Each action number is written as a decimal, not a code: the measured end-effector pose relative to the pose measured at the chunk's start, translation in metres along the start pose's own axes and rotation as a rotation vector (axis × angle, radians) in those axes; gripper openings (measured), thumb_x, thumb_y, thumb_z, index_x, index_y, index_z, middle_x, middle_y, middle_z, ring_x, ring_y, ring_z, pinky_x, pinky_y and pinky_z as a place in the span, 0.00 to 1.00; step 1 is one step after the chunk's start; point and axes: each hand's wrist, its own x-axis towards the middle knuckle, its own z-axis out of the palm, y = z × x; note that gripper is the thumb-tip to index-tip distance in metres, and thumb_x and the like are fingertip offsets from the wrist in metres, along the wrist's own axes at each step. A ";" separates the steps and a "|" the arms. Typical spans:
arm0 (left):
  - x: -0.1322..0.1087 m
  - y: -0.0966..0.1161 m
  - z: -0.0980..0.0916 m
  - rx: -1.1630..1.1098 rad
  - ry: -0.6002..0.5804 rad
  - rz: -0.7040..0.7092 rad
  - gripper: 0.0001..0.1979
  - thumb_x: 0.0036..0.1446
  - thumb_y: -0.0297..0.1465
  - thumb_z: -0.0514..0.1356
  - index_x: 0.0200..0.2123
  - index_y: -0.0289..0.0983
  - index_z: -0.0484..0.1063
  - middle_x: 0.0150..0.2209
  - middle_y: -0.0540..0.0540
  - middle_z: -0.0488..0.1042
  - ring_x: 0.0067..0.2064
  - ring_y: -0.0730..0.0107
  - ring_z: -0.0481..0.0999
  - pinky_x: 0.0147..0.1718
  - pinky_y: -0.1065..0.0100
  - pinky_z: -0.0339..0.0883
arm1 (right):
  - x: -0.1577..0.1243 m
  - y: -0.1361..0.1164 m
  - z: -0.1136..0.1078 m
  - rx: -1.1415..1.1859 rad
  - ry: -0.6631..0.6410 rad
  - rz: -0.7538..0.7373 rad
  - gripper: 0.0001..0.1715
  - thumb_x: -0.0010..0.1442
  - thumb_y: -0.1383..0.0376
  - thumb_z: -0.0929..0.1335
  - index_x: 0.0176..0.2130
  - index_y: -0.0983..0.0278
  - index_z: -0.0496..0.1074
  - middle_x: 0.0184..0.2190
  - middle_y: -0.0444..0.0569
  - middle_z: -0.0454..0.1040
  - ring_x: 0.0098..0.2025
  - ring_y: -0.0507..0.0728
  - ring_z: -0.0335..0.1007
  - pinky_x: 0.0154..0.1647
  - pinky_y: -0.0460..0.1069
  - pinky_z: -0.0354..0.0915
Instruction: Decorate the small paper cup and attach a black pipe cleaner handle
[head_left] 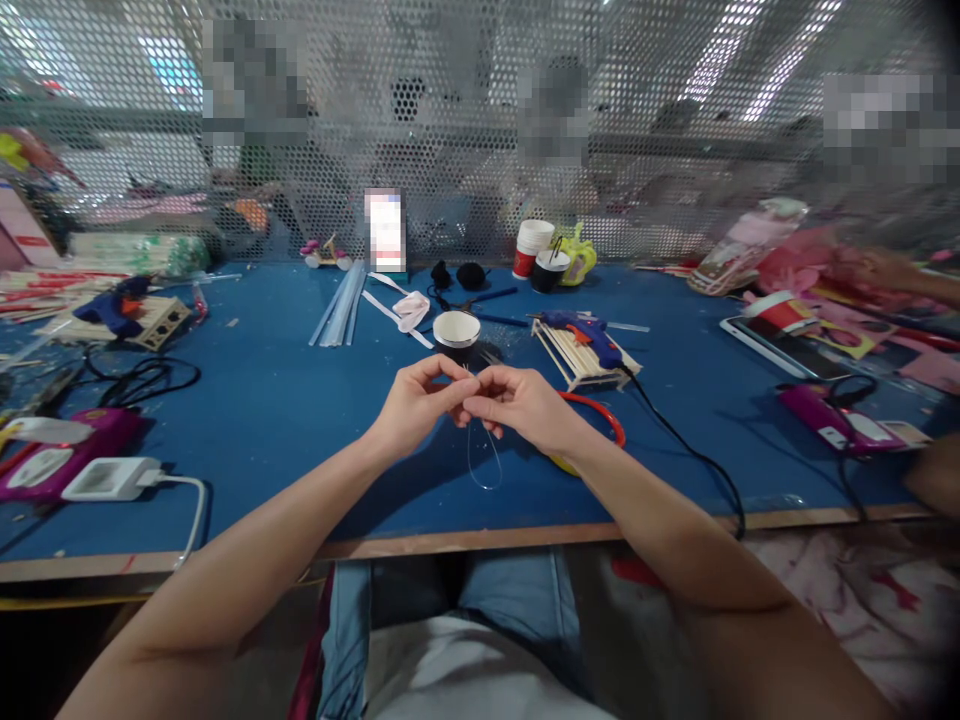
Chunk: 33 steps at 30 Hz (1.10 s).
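My left hand (421, 402) and my right hand (529, 408) meet in front of me, above the blue table (300, 430). Thumbs and fingers of both are pinched together on a thin wire (487, 488). Its loop hangs below the fingers, and short ends poke up above them. Just beyond my fingertips stands a cup (456, 330), black outside with a white rim. Under my right forearm lies a tool with curved red and yellow handles (607, 408), partly hidden. Whatever else the fingertips cover cannot be made out.
A blue glue gun (592, 340) rests on a stick rack to the right, its black cable reaching the table edge. Clear glue sticks (341, 308), white ribbon (411, 310) and stacked cups (534, 245) stand behind. Purple power strips (112, 445) lie at left and right. Another person's hand (889, 272) is far right.
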 end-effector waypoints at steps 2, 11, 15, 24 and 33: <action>0.000 0.001 0.000 0.003 -0.007 0.005 0.10 0.44 0.32 0.65 0.26 0.33 0.67 0.21 0.52 0.69 0.19 0.79 0.69 0.19 0.74 0.65 | 0.000 0.000 0.000 0.007 -0.006 -0.005 0.14 0.51 0.58 0.68 0.32 0.66 0.66 0.27 0.47 0.73 0.22 0.46 0.62 0.19 0.43 0.60; 0.000 0.002 -0.001 -0.012 -0.007 -0.014 0.08 0.42 0.31 0.66 0.25 0.34 0.70 0.24 0.52 0.69 0.21 0.82 0.67 0.19 0.76 0.60 | -0.001 -0.004 0.000 0.046 -0.019 0.009 0.13 0.50 0.60 0.70 0.29 0.65 0.64 0.22 0.42 0.70 0.19 0.45 0.59 0.17 0.42 0.58; 0.001 0.001 -0.004 -0.032 -0.071 -0.003 0.07 0.43 0.31 0.65 0.24 0.35 0.71 0.23 0.52 0.70 0.23 0.81 0.67 0.21 0.75 0.61 | -0.002 -0.006 0.000 0.059 -0.039 0.038 0.13 0.49 0.60 0.70 0.29 0.66 0.65 0.24 0.43 0.71 0.19 0.45 0.59 0.16 0.42 0.58; 0.003 0.000 -0.004 -0.121 -0.076 0.016 0.06 0.43 0.28 0.65 0.26 0.34 0.72 0.28 0.49 0.73 0.25 0.78 0.70 0.23 0.74 0.65 | -0.001 -0.005 -0.002 0.091 -0.079 0.007 0.12 0.50 0.61 0.69 0.31 0.66 0.65 0.24 0.44 0.72 0.19 0.45 0.59 0.15 0.41 0.58; 0.001 -0.002 0.000 -0.134 -0.026 0.039 0.05 0.44 0.28 0.65 0.26 0.34 0.72 0.25 0.50 0.72 0.24 0.78 0.70 0.23 0.73 0.67 | -0.001 -0.005 -0.001 0.031 -0.033 -0.010 0.09 0.52 0.64 0.68 0.29 0.66 0.63 0.23 0.43 0.72 0.17 0.44 0.59 0.16 0.41 0.58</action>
